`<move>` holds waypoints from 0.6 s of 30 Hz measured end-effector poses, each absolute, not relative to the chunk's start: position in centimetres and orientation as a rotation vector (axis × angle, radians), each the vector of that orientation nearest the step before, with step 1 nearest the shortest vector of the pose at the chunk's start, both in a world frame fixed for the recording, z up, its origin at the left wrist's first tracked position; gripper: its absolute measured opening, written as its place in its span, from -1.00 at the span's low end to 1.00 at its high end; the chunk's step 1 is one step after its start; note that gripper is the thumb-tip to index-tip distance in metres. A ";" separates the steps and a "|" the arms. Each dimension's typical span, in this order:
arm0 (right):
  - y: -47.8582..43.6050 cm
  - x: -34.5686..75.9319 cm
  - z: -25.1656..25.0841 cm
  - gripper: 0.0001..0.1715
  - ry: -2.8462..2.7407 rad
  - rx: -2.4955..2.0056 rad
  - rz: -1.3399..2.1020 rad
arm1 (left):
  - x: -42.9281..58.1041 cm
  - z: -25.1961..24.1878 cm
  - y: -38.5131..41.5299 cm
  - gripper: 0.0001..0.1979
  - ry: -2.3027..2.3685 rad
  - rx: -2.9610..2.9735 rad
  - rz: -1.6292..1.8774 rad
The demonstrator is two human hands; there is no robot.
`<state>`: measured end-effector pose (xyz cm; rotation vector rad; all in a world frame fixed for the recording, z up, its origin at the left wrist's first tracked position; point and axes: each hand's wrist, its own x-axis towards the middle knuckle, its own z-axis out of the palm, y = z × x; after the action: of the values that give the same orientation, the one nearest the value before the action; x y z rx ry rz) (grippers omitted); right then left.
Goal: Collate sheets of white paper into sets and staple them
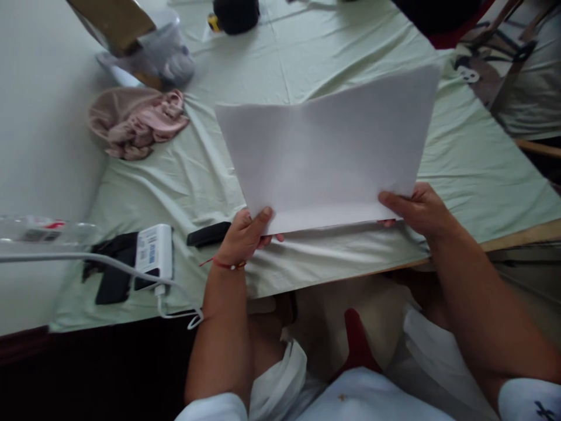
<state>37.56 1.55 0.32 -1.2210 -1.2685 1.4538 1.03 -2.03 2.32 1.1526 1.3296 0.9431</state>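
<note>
A large blank white sheet of paper [328,152], perhaps more than one layer, is held up over the table's near edge. My left hand [248,234] grips its lower left corner, thumb on top and fingers beneath. At the lower right corner, my right hand [414,210] pinches it the same way. The sheet bows slightly, with a soft dip along its far edge. A red string bracelet [230,265] circles my left wrist. Just left of that hand lies a slim black case-like object [209,234] on the cloth.
A pale green cloth [197,181] covers the table. On the left are a white power bank [154,251] with a cable, a dark phone-like slab [114,278] and a clear plastic bottle [44,231]. Pink fabric [140,123], a plastic bag [169,55] and a black round object [236,14] lie farther back.
</note>
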 end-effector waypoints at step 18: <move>1.0 36.1 0.0 -0.62 -1.037 -1.269 1.574 | 2.1 1.7 -2.1 -0.40 1.348 1.008 1.063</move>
<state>36.11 1.01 0.00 -1.2685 -1.0367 1.5744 2.06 -2.15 1.68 1.0084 1.3476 1.0629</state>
